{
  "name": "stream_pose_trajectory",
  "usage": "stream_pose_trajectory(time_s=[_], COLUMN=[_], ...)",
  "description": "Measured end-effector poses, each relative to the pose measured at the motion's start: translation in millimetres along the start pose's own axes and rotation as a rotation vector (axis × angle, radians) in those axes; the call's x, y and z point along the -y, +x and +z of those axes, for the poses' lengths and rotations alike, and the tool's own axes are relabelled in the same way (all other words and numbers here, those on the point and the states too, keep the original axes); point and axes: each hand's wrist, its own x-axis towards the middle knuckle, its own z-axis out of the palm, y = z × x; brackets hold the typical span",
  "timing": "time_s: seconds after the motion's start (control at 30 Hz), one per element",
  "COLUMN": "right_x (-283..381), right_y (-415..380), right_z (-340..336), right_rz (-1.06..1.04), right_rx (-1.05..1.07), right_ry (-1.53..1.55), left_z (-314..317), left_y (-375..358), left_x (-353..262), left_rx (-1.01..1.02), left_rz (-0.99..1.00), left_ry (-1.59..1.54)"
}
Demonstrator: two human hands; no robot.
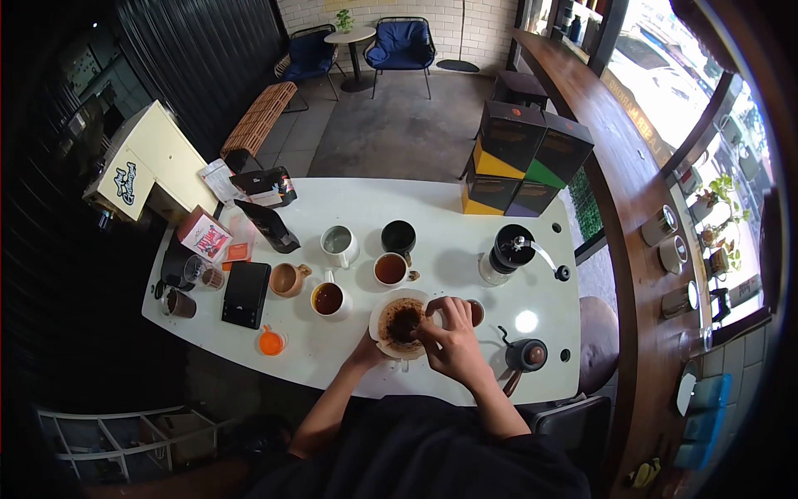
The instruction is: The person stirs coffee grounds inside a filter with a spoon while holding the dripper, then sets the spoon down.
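A coffee dripper with a paper filter (pixel 391 320) stands at the front middle of the white table, dark wet grounds inside. My left hand (pixel 367 349) is at its lower left side, its fingers mostly hidden behind the dripper. Over the right part of the filter, my right hand (pixel 449 337) has its fingers pinched together near the grounds; what they hold, if anything, is too small to tell. Just behind are a cup of reddish-brown drink (pixel 390 269) and a white mug of dark drink (pixel 329 298). A small cup (pixel 476 313) is partly hidden behind my right hand.
On the white table (pixel 332 194) are a brown cup (pixel 287 280), a black scale (pixel 246 294), an orange item (pixel 271 341), a hand grinder (pixel 509 249) and a kettle (pixel 526 355). Stacked black boxes (pixel 511 133) stand at the back right. A wooden counter (pixel 611 150) runs along the right.
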Motion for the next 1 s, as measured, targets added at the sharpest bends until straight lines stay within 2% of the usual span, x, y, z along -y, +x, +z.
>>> stream_pose_trajectory(time_s=[0.1,0.2,0.33,0.4,0.47,0.53,0.63,0.73,0.83,0.93,1.0], right_x=[-1.5,0.0,2.0,-0.6,1.3,2.7,4.8,5.2,8.5,8.6,6.9], right_y=[-1.2,-0.2,0.2,0.1,0.1,1.6,1.2,2.9,3.1,2.0,0.5], right_z=[2.5,2.7,2.8,4.5,2.4,2.4,3.7,2.8,0.8,0.1,1.4], right_rz=[0.014,0.023,-0.013,0.025,0.024,0.018,0.066,0.045,0.047,0.049,0.046], right_rx=[0.048,-0.026,0.041,-0.025,-0.009,0.002,-0.017,-0.01,0.021,-0.034,0.028], right_ry=[0.116,0.042,0.061,0.137,0.083,0.026,0.141,0.024,0.135,0.04,0.119], left_z=[-0.4,-3.3,-7.1,-8.9,-9.4,-7.6,-4.6,-2.8,-3.1,-3.7,-3.3], left_y=[-0.1,0.9,-2.1,-2.9,-3.6,-2.1,-4.8,-3.1,-5.5,-3.5,-3.5], left_x=[-4.7,5.3,21.0,25.0,27.6,21.6,15.6,11.1,11.4,14.1,11.4], left_rx=[0.027,0.05,0.022,0.022,0.017,0.014,-0.015,-0.014,-0.013,-0.019,-0.007], left_rz=[0.002,-0.029,-0.041,0.013,0.033,0.058,-0.009,0.054,0.03,0.039,0.035], left_ry=[-0.016,-0.081,-0.077,0.049,0.085,0.125,0.065,0.073,0.082,0.086,0.094])
